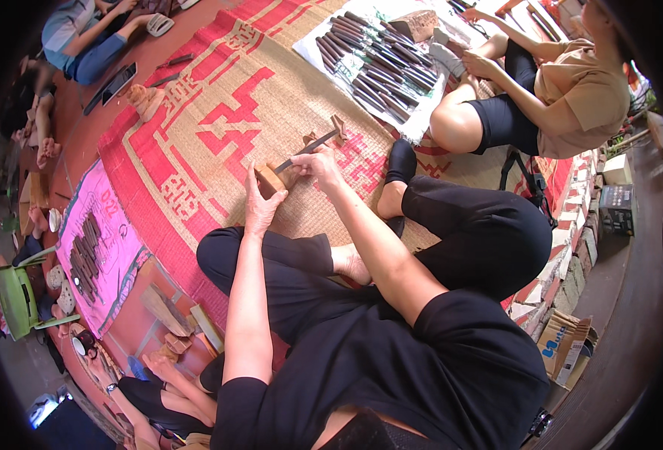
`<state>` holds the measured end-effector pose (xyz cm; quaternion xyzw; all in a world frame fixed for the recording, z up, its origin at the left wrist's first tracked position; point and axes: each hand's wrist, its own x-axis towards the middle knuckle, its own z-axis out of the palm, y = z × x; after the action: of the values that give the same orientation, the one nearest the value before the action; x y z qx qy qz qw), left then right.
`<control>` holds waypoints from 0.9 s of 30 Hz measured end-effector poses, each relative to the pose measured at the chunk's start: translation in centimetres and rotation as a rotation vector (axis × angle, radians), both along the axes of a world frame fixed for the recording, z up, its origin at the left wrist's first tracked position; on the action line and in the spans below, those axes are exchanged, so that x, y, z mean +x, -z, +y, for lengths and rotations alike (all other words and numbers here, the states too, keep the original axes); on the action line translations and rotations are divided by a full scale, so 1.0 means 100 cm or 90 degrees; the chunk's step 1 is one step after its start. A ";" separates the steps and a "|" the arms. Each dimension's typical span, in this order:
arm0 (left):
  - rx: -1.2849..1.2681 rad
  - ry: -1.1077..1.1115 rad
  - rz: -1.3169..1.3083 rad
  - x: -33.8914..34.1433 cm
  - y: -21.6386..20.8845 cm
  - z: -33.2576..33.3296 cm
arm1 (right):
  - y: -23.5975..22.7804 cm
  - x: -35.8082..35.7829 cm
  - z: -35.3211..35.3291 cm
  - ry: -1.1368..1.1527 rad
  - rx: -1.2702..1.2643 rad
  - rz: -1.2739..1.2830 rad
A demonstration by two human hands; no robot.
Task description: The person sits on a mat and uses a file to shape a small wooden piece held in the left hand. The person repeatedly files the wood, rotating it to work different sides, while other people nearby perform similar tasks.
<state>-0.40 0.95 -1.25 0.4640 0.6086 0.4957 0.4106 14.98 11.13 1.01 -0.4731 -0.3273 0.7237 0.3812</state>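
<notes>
Above my crossed legs, my left hand (259, 201) is closed around a small brown wooden block (271, 180), thumb at its near side. My right hand (319, 165) grips a long, dark, narrow tool (324, 141), like a chisel. One end of it points at the block's upper right; whether it touches the wood I cannot tell. By the tool's far end is a small brown wooden piece (339, 126); whether it is joined to the tool is unclear. Below both hands lies a red and tan woven mat (264, 82).
Many dark-handled carving tools (384, 64) lie on a white cloth at the far right, beside a seated person (564, 97). More tools (86, 251) rest on a pink cloth (114, 277) at left. Wood offcuts (168, 309) lie near my left arm. Other people sit at left.
</notes>
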 end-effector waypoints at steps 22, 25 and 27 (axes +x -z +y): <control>0.007 0.026 0.048 -0.002 0.003 0.000 | -0.003 0.001 0.000 0.002 0.004 -0.024; 0.009 0.029 0.049 -0.003 0.003 0.000 | -0.012 -0.005 -0.001 -0.001 0.018 0.018; 0.009 0.030 0.050 -0.003 0.002 0.000 | -0.014 -0.007 -0.002 -0.029 0.045 0.007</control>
<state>-0.69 0.91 -1.47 0.4999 0.6096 0.4717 0.3949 14.24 10.97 2.41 -0.4474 -0.3614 0.7229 0.3830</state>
